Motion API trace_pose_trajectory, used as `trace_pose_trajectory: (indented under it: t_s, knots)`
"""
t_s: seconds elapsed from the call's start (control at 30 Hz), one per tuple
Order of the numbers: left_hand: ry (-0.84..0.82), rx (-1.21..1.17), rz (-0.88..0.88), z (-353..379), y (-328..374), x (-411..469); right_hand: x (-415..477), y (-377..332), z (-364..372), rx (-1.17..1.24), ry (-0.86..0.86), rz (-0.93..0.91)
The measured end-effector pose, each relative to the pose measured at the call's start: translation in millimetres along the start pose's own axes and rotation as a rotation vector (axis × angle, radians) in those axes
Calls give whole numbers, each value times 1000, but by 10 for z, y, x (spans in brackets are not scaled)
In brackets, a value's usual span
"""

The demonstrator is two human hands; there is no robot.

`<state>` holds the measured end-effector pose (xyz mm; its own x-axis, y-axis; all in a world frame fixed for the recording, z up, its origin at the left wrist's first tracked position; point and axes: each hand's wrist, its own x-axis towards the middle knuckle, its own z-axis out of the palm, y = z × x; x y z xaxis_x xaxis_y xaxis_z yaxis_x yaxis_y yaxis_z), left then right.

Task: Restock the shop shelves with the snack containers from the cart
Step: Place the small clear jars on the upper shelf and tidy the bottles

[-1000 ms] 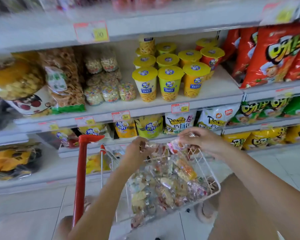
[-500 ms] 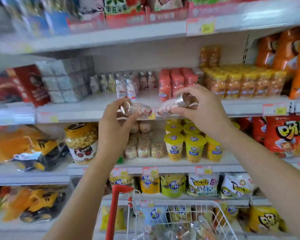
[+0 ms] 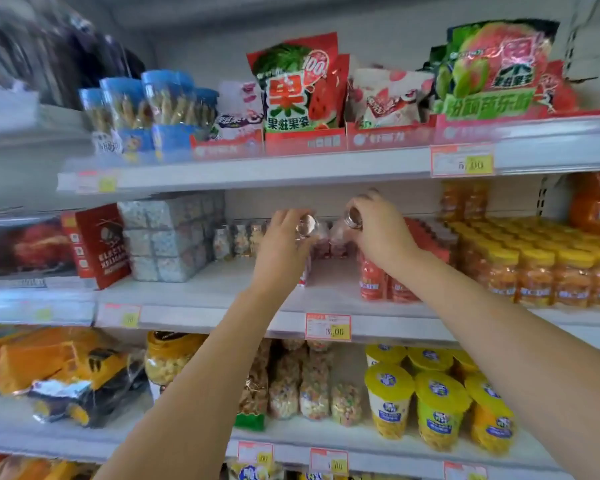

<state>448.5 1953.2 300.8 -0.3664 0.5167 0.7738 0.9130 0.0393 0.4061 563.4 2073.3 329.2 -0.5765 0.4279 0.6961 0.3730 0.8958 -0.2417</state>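
Left container [image 3: 307, 226] is gripped by the left hand [image 3: 281, 244]; right container [image 3: 352, 218] is gripped by the right hand [image 3: 381, 233]. Both are held over the middle shelf [image 3: 205, 289], just beside red bottles [image 3: 371, 284]. Container bodies are blurred.

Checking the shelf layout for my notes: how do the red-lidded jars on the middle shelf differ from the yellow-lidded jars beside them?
The red-lidded jars have red lids and reddish contents; the yellow-lidded jars have yellow lids and orange contents. The red-lidded jars form a narrow block, partly hidden by the right hand, which holds a snack container; the yellow-lidded jars fill many rows further right. Both stand upright on the middle shelf.
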Motion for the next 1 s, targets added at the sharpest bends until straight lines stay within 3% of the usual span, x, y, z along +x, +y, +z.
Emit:
trace_pose_trajectory:
  t_s: [0.23, 0.53, 0.77, 1.0]
  knots:
    - [-226, 130, 23, 312, -240, 596, 631, 186, 279, -130, -280, 34]
    - [-422, 248, -56, 740, -647, 1094, 1100, 480, 730, -154, -420, 129]
    - [-624, 498, -33, 1017, -685, 1407, 1329, 493, 909, -312, -625, 175]
    - [-639, 527, -126, 1151, -762, 1517, 1408, 550, 972, -299, -666, 239]
